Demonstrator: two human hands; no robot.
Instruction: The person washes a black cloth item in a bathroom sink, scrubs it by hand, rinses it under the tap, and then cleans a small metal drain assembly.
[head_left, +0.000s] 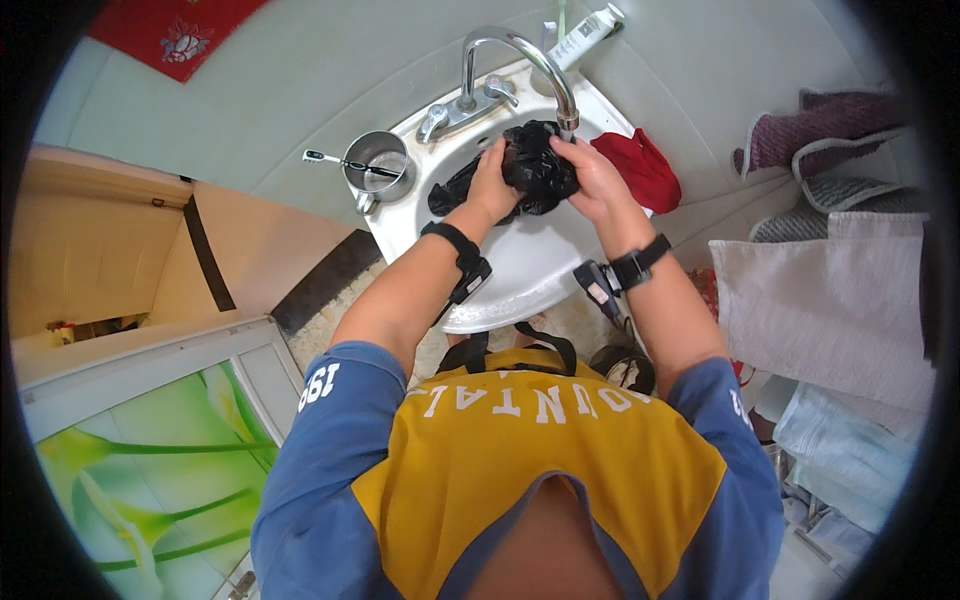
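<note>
Both hands hold a crumpled, wet-looking black plastic bag (536, 169) over the basin of a white sink (525, 277). My left hand (495, 184) grips its left side, and a loose end of the bag hangs past it to the left. On the right side of the bag is my right hand (592, 176), its thumb on top, just under the spout of the chrome faucet (517, 39). Water seems to come from the spout onto the bag. A red cloth (641, 169) lies over the sink's right rim, close to my right hand.
A metal mug (411, 176) with a toothbrush (322, 157) stands on the sink's left corner. At the back right corner a holder carries a white tube (585, 37). Towels (817, 292) hang at the right; a door panel with printed flowers (165, 480) is at lower left.
</note>
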